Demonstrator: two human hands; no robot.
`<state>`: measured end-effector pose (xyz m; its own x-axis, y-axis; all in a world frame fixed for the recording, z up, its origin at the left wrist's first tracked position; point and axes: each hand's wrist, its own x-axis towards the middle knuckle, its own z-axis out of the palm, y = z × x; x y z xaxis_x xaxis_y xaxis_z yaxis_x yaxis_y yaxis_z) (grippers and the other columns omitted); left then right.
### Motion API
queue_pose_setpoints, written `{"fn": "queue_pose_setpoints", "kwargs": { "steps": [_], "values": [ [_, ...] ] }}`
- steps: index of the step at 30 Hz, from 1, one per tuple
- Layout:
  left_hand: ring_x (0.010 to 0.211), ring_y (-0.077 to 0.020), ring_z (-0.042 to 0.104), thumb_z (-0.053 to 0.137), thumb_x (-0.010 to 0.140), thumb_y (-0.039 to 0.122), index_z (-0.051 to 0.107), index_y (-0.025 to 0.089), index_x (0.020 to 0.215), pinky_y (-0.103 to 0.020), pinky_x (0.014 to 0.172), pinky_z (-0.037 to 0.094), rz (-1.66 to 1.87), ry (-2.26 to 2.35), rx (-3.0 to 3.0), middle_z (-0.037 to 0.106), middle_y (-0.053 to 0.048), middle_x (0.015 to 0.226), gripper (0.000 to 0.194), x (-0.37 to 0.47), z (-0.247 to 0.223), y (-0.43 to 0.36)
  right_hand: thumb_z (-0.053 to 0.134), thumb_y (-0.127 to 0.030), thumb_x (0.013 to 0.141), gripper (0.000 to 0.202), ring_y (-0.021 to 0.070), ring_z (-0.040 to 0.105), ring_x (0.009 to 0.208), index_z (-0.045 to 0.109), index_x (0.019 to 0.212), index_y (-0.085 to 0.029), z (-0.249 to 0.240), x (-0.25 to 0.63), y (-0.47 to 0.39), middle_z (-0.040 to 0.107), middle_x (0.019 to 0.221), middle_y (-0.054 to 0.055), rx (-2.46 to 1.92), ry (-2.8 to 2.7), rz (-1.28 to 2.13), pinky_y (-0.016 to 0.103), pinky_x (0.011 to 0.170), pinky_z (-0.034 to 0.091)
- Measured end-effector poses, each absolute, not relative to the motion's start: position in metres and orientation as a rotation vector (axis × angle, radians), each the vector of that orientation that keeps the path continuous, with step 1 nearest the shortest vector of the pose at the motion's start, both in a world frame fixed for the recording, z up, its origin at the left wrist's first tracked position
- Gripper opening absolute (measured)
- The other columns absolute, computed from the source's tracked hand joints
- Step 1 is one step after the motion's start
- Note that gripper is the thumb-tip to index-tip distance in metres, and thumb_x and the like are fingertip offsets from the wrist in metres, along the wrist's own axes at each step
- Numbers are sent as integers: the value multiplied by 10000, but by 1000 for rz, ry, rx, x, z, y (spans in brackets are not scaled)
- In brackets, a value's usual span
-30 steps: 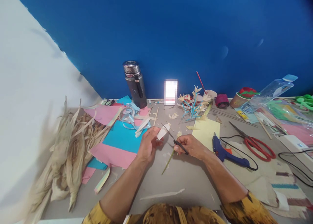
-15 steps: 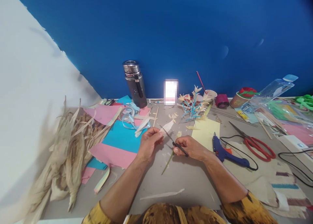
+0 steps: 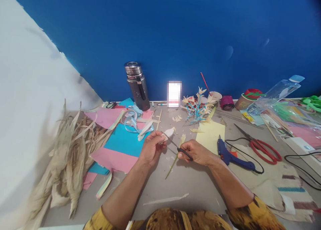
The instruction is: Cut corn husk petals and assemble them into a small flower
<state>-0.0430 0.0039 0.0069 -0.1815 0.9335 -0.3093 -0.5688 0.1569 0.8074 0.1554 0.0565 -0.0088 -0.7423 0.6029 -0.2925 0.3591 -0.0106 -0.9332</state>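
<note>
White and petal-shaped, a small piece [image 3: 170, 132] is pinched in the person's left hand [image 3: 152, 147], thumb and fingers closed on its near end so that the rest sticks out over the middle of the table [image 3: 185, 186]. Across from it the right hand [image 3: 194, 152] has its fingers curled snugly about the handles of small dark scissors [image 3: 185, 153], whose slim blades look nearly together and lie along the edge of the piece; from where I stand I can't tell whether they bite into it. Below those handles a green stem-like strip [image 3: 172, 168] runs slantwise, and I can't make out whether the right hand touches it. Closer to the person's body lies a long pale strip [image 3: 165, 199]. Just past the hands stands a bunch of pale flowers on blue stems [image 3: 199, 109], with a yellow sheet [image 3: 213, 133] near it. Off to the right a blue glue gun [image 3: 234, 159] rests beside big red-handled scissors [image 3: 267, 151]. On the other side, light-blue ribbon [image 3: 130, 123] loops over a bright blue sheet [image 3: 122, 143], pink paper [image 3: 114, 159] lies just beside that, and dried husks [image 3: 61, 176] are heaped at the far left. Against the wall [image 3: 160, 32] stands a dark metal flask [image 3: 137, 89], leaning slightly in my sight.
</note>
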Motion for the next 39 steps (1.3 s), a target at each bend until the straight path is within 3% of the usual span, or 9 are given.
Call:
{"fn": "queue_pose_setpoints", "kwargs": {
  "steps": [6,9,12,19,24,29,39],
  "values": [
    [533,-74,514,825,611,216,600,157,671,-203,545,424,1406,1025,452,549,39,585,240,-46,5,5,745,-584,728,495,89,397,477,562,542,-163,-9,152,56,557,502,-11,-1026,-1928,1828,235,478,274],
    [532,-76,526,861,592,237,624,155,690,-202,537,412,1356,1067,478,587,28,610,270,-41,4,3,825,-514,645,409,119,509,564,645,753,-163,-9,146,55,649,667,14,-987,-1597,1844,240,524,366],
    [529,-69,507,869,598,237,623,149,667,-200,541,395,1296,1058,502,595,21,620,270,-32,0,1,884,-404,569,477,131,559,649,651,918,-176,-8,139,51,669,809,19,-923,-1409,1797,247,570,425],
    [550,-91,485,833,684,289,586,143,631,-211,525,359,1078,826,468,539,0,581,292,-21,-5,-7,842,-371,619,351,109,520,531,616,800,-173,-3,136,43,570,619,-32,-909,-1365,1816,253,532,440],
    [629,-130,540,802,714,413,656,137,788,-251,562,417,1096,702,401,599,-42,694,320,-20,-1,-8,797,-374,653,364,152,568,519,557,864,-200,-7,135,44,582,588,-31,-858,-1249,1906,296,537,478],
    [626,-112,543,847,644,243,653,146,806,-230,553,401,1209,871,467,611,-13,696,271,-16,0,-8,781,-351,619,309,105,474,547,599,803,-181,-9,131,45,551,638,-35,-1028,-1294,1552,230,503,378],
    [538,-102,529,776,643,175,599,151,666,-230,541,384,1161,978,539,597,0,580,179,-22,-2,-6,796,-326,603,292,105,473,576,632,781,-162,-9,132,46,580,666,-24,-1033,-1307,1644,231,534,386]
  ]
}}
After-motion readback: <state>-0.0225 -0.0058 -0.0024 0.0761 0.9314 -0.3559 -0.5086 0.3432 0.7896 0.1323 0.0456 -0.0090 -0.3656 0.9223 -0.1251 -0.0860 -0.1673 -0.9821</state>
